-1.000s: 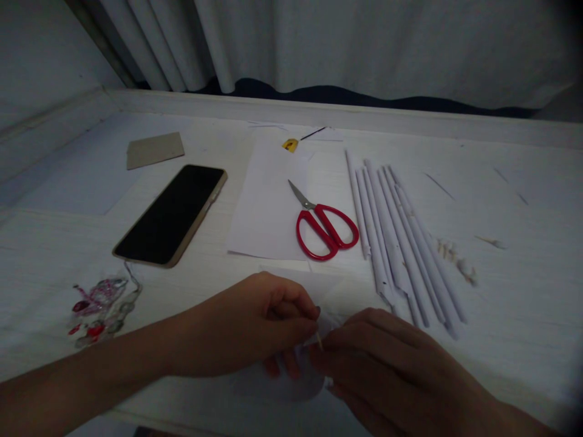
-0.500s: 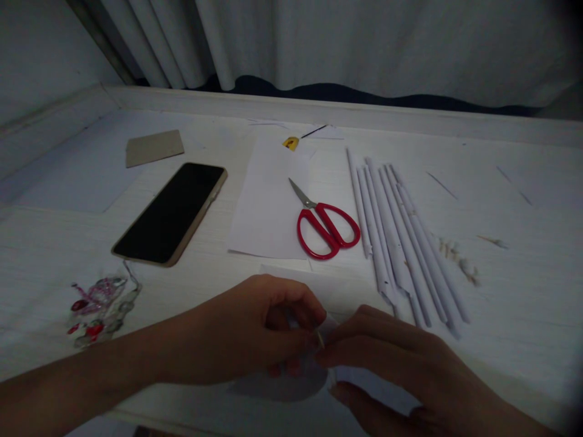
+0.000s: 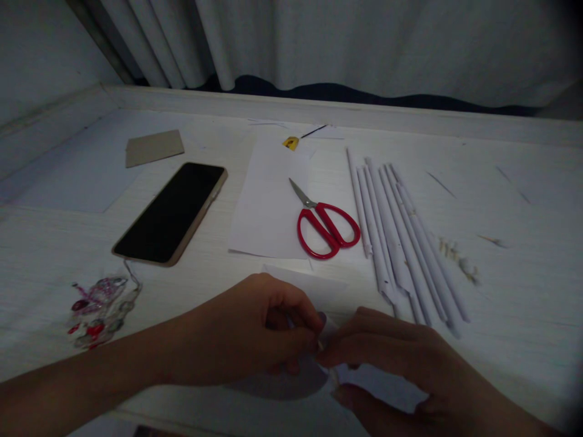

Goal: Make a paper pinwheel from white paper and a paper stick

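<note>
Close to the table's front edge, both hands work at one piece of white paper (image 3: 387,383). My left hand (image 3: 264,331) is closed, thumb and index finger pinching the paper near its middle. Opposite it, my right hand (image 3: 405,361) holds the paper's edge between thumb and fingers, and the edge there looks narrowly rolled. A tiny pale bit shows between the fingertips; its kind is too small to tell. Just beyond the hands lie red-handled scissors (image 3: 321,224), closed, partly over a white sheet (image 3: 268,206).
Several rolled paper tubes (image 3: 401,243) lie side by side at right. At left are a black phone (image 3: 173,212) with a beaded charm (image 3: 98,309), and a grey-brown card (image 3: 155,147). A yellow scrap (image 3: 291,143) and thin slivers lie at the back, before a raised rim and curtain (image 3: 364,48).
My hands stay in nearly the same place. The fingertips have shifted slightly on the paper, with the left thumb and index finger closer together; the other things have not moved.
</note>
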`<state>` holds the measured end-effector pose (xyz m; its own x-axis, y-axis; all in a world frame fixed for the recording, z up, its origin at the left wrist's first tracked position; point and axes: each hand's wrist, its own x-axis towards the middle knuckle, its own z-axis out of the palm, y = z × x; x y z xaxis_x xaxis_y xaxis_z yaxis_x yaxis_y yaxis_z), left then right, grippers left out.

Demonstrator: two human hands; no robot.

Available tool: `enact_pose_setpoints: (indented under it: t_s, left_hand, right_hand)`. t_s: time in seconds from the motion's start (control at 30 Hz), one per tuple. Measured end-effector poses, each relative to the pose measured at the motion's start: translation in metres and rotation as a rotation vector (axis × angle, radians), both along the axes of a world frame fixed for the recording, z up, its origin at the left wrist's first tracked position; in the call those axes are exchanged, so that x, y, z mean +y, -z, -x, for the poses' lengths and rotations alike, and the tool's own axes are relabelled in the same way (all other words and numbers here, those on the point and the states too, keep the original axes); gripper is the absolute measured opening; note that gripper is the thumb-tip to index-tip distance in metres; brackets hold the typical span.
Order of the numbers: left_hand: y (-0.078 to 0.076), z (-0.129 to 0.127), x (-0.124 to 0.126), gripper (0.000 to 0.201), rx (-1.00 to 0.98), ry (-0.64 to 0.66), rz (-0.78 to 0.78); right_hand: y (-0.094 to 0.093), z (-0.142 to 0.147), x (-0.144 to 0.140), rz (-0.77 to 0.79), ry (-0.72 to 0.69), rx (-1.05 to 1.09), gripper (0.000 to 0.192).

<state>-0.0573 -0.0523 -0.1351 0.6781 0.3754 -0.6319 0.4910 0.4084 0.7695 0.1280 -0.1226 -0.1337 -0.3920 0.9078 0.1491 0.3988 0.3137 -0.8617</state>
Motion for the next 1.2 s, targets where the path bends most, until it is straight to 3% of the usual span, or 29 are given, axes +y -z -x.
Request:
enact_pose_setpoints:
  t_s: [0.43,0.57,0.67,0.87,1.03,1.2]
  left_hand:
    - [-0.003,-0.003,-0.002,0.011,0.042,-0.013,-0.068]
    - [-0.002,-0.003,-0.002,0.012,0.05,0.024,-0.149]
    - [-0.001,-0.002,-0.003,0.012,0.054,0.056,-0.19]
    - [-0.006,-0.005,-0.002,0.013,0.062,0.08,-0.261]
    - [-0.012,-0.007,0.0,0.012,0.085,0.096,-0.247]
    - [-0.004,-0.003,-0.003,0.013,0.034,0.06,-0.206]
  right_hand:
    - [0.0,0.002,-0.004,-0.027,0.075,-0.033,0.038]
    - [0.004,0.003,-0.003,-0.024,-0.011,-0.031,0.036]
    - [0.006,0.005,-0.002,-0.03,0.014,-0.027,0.036]
    - [0.004,0.006,-0.002,0.1,-0.001,-0.051,0.032]
    - [0.005,0.007,-0.001,0.124,0.004,-0.061,0.028]
    - [0.007,0.008,-0.004,0.082,0.023,-0.073,0.024]
